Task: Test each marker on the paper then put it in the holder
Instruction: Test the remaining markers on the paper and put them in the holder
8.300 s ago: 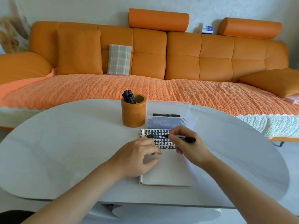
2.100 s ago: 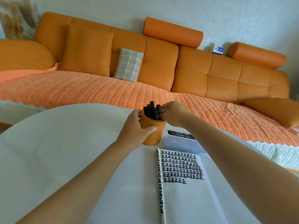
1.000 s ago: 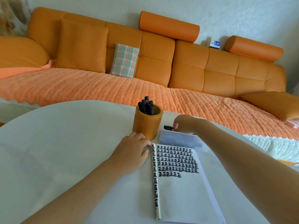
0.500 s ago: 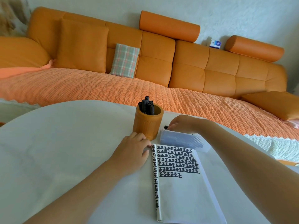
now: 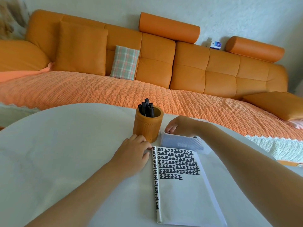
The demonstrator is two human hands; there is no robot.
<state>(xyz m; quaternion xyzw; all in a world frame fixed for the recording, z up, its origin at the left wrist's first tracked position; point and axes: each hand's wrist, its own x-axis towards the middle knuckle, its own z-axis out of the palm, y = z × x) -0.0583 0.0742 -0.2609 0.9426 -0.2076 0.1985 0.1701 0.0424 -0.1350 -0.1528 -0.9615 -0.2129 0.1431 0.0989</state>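
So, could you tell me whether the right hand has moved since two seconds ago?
Yes. The right hand left the rim of the holder and is now lower, at the clear box right of it.

Holder (image 5: pixel 147 126): fuller now, with more black caps (image 5: pixel 146 106) poking up than at the start.
Right hand (image 5: pixel 178 126): done writing on the paper (image 5: pixel 185 194), last marker dropped off, it's now in the clear box (image 5: pixel 183 143), pinching the end of a fresh marker (image 5: pixel 167 132).
Left hand (image 5: pixel 132 154): lets go of the holder and settles on the table (image 5: pixel 65 145), fingertips at the paper's edge.
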